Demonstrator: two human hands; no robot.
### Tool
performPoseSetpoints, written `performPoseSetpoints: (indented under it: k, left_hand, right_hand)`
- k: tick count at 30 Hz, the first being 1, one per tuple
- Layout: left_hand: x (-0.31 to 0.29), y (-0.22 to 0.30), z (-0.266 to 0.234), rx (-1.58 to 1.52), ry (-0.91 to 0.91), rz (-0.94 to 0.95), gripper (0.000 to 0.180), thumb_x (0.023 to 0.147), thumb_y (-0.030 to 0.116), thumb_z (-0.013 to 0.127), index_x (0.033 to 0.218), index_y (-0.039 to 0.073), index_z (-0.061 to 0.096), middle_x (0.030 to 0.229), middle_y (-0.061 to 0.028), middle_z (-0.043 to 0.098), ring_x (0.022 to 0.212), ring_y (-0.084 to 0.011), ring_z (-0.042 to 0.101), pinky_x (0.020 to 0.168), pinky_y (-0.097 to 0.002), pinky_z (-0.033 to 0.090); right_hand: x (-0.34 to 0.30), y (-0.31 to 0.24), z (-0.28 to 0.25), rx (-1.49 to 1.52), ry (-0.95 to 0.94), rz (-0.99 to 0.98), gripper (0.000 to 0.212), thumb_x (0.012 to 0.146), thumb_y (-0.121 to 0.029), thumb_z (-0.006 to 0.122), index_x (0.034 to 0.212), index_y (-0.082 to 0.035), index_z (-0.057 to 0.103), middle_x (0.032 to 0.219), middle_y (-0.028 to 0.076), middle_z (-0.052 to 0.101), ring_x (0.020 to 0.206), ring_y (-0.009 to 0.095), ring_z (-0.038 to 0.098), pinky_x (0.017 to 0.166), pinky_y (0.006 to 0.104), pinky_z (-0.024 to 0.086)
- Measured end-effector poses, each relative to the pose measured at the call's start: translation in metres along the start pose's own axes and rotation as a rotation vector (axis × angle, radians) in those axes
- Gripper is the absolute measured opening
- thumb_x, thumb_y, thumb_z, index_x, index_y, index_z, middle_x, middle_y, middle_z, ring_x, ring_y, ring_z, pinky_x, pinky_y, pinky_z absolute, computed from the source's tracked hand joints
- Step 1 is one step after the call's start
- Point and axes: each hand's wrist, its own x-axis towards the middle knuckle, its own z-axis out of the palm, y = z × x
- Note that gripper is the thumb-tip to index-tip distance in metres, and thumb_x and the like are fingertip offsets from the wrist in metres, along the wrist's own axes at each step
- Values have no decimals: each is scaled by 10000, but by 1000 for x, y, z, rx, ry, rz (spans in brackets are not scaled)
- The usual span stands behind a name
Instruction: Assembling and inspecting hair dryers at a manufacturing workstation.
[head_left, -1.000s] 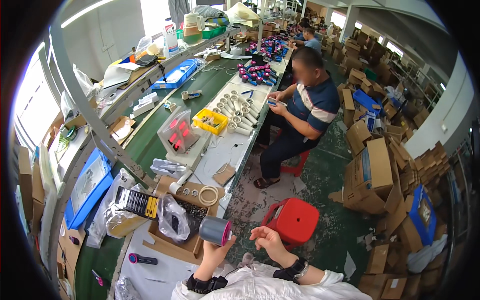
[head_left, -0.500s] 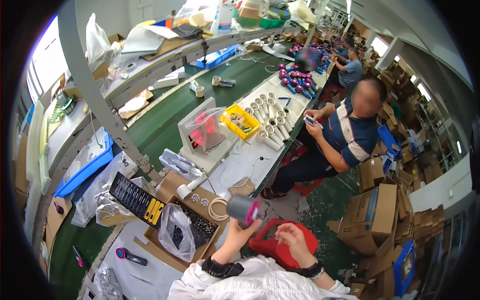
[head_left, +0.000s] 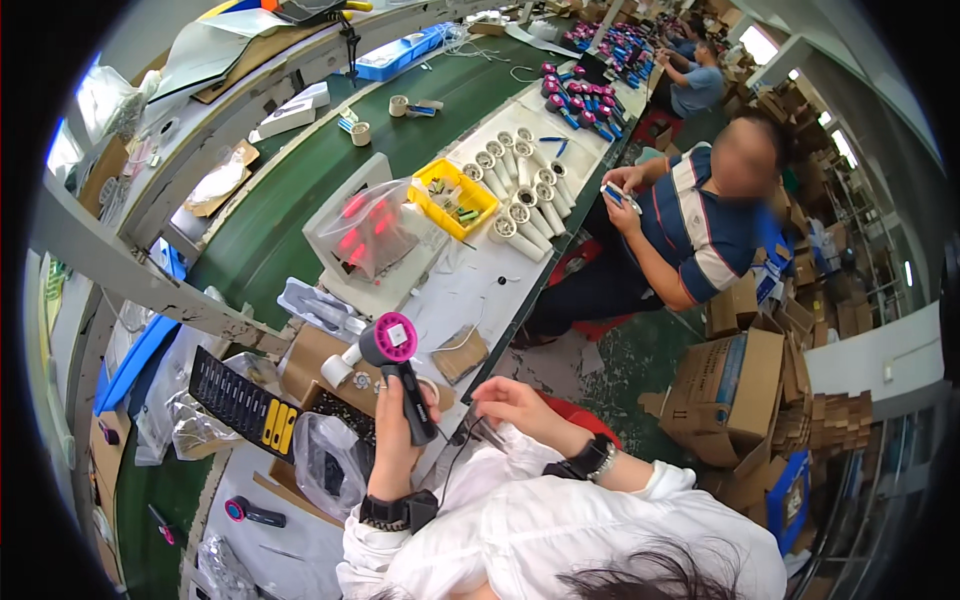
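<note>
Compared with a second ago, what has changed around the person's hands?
The left hand still holds the dark device, now turned: its pink face, aimed right before, is toward the camera, and its handle shows. The right hand remains apart from it. Though the view shifted, the yellow bin and similar device at lower left stayed put.

Left hand (head_left: 394, 432) upright in a curled grip, right hand (head_left: 522, 408) apart, loosely half-curled.

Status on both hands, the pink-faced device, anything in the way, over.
Left hand gripping device by black handle. Right hand off it, loosely curled. Clear bag close beside left hand.
</note>
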Motion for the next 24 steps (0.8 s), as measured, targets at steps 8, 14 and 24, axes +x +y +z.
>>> performPoseSetpoints:
  k: [8,14,24]
  left_hand:
    - [67,-31,51,144,271,50,367,930,410,388,990,58,475,805,-71,570,618,-121,550,507,-248,455]
    - [152,-80,113,60,283,-84,447,922,438,382,1111,46,485,871,-70,587,690,-143,573,593,-251,486]
    - [220,-64,183,-169,165,-66,522,916,508,333,1136,45,433,806,-70,554,704,-164,564,642,-281,477]
  right_hand:
    - [75,-31,-78,-11,-316,58,226,905,-181,504,1090,-50,508,901,22,579,721,72,513,684,206,438]
    - [104,-60,-146,58,-454,84,338,933,-231,448,1211,-41,429,1039,52,545,809,111,550,765,251,451]
    - [142,-119,-212,191,-482,51,347,914,-185,439,1193,23,426,1027,99,571,901,165,574,815,300,451]
